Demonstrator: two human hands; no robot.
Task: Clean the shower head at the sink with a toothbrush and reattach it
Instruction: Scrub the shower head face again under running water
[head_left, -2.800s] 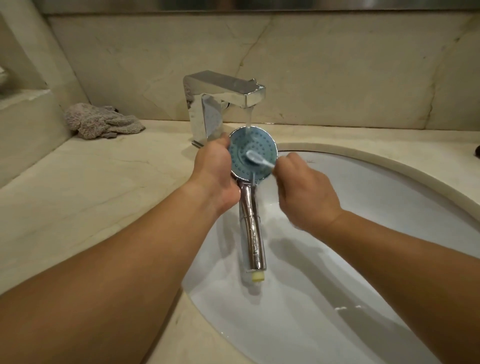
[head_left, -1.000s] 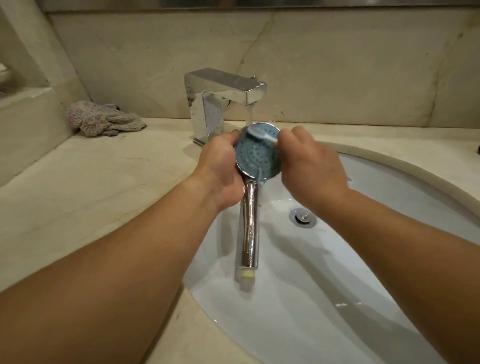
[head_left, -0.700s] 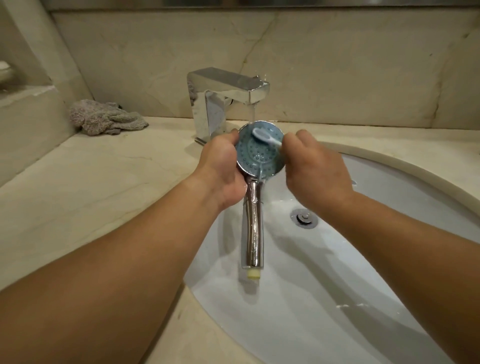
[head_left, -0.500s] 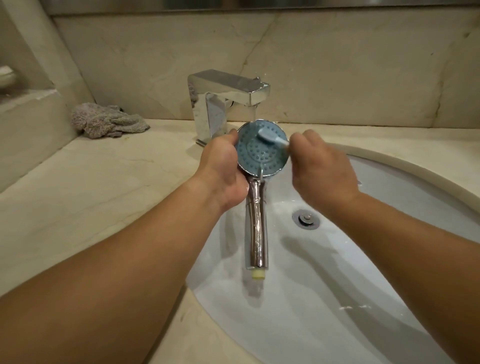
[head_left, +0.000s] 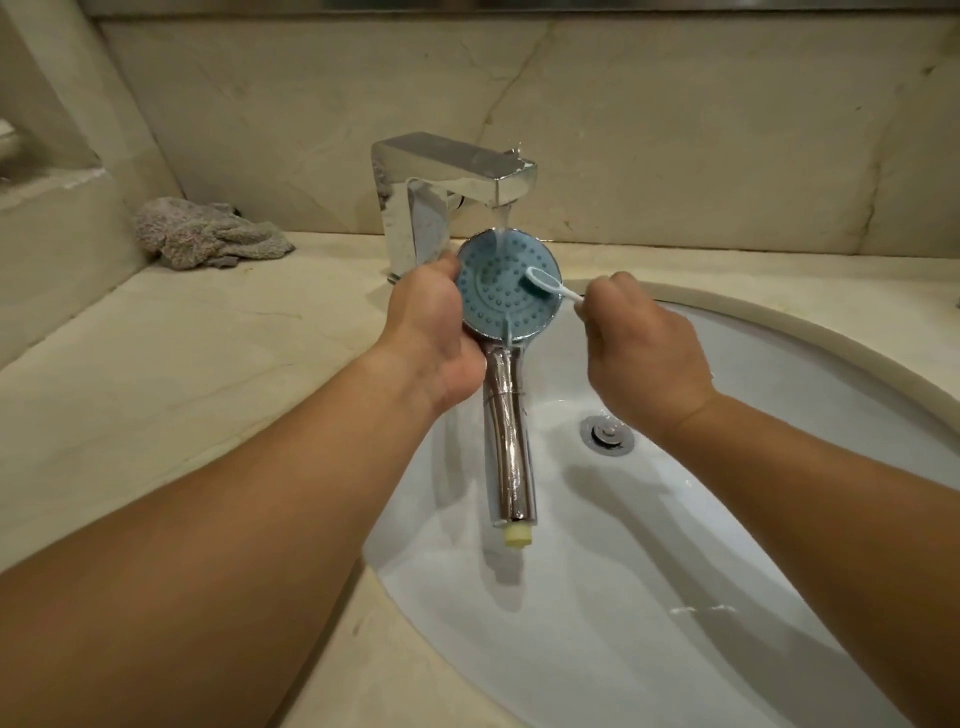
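Shower head (head_left: 498, 296) sits over the sink (head_left: 779, 364), held face-up toward the camera directly under the tap (head_left: 457, 171), whose running stream lands on the top edge of the blue nozzle face. Its chrome handle runs straight back toward the person, so the long axis points from the tap down to the near rim of the basin, ending in a pale yellow fitting that hangs free above the bowl.

Left hand (head_left: 431, 332) grips the head from its left side, fingers curled behind the disc and the thumb side at the rim. Right hand (head_left: 644, 353) is closed round the toothbrush (head_left: 545, 283), pinching the white shaft close to the neck; the bristle end lies on the right part of the face, just inside the chrome rim. The brush lies crosswise to the handle, reaching in from the right.

Scrubbing looks well under way, with reattaching yet to come. The next stroke likely depends on this: the uncleaned reach of the face lies to the left of the brush, away from the right hand, so the brush must travel leftward across the disc, or the left hand must turn the head.

A crumpled grey cloth (head_left: 208, 234) lies on the surface (head_left: 182, 374) by the wall, well apart from the sink, whose drain (head_left: 605, 435) is open.
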